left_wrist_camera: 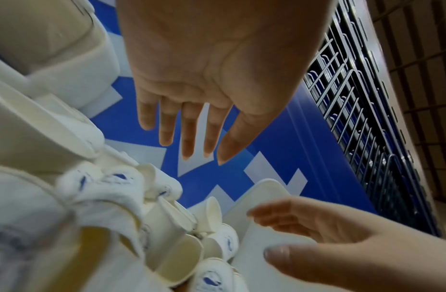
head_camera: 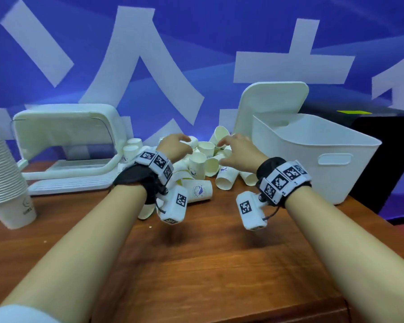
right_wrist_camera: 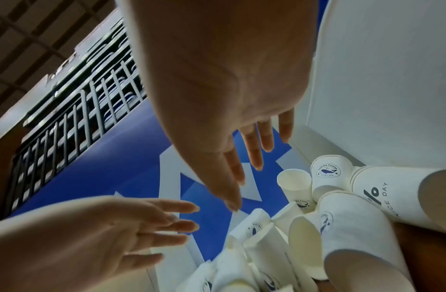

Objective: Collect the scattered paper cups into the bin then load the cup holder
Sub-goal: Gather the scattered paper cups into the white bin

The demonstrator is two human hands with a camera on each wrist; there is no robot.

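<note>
A heap of white paper cups (head_camera: 199,169) lies jumbled at the back middle of the wooden table, some upright, most on their sides. My left hand (head_camera: 175,145) hovers over the heap's left part with straight fingers (left_wrist_camera: 187,138), holding nothing. Over the heap's right part my right hand (head_camera: 236,148) is also spread, its fingers (right_wrist_camera: 254,150) extended and empty. A white plastic bin (head_camera: 336,159) stands right of the heap. The white cup holder (head_camera: 65,141) stands at the back left. The wrist views show the cups (left_wrist_camera: 167,227) (right_wrist_camera: 326,177) just below both palms.
A tall nested stack of cups (head_camera: 5,173) stands at the table's left edge. The bin's lid (head_camera: 270,106) leans upright behind the bin. A blue banner forms the back wall. Bare wood (head_camera: 208,264) stretches between my forearms to the near edge.
</note>
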